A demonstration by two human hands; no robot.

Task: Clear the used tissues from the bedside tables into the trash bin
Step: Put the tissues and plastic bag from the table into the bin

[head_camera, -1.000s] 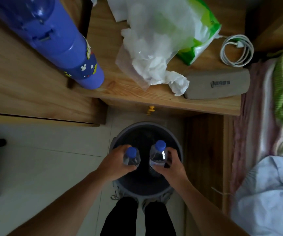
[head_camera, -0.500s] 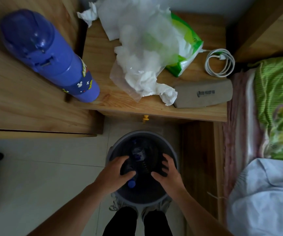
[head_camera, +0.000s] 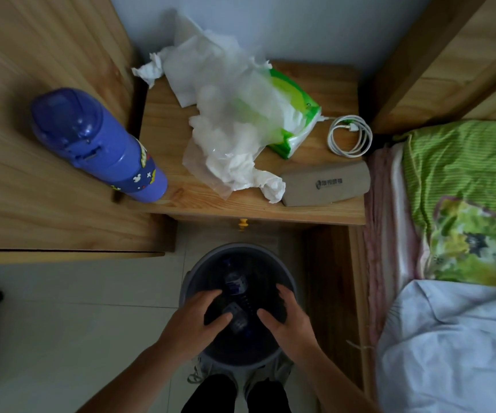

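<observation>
A heap of crumpled white used tissues lies on the wooden bedside table, partly over a green tissue pack. A twisted tissue end hangs near the table's front edge. Below the table stands the dark round trash bin on the floor, with two plastic water bottles lying inside. My left hand and my right hand hover over the bin's near rim, fingers spread, holding nothing.
A blue flask stands at the table's left front corner. A coiled white cable and a grey case lie at the right. A bed with green bedding borders the right side, a wooden cabinet the left.
Both hands held a water bottle each over the bin a second ago. They let go, and the bottles now lie in the bin. My view has tilted up towards the table.
</observation>
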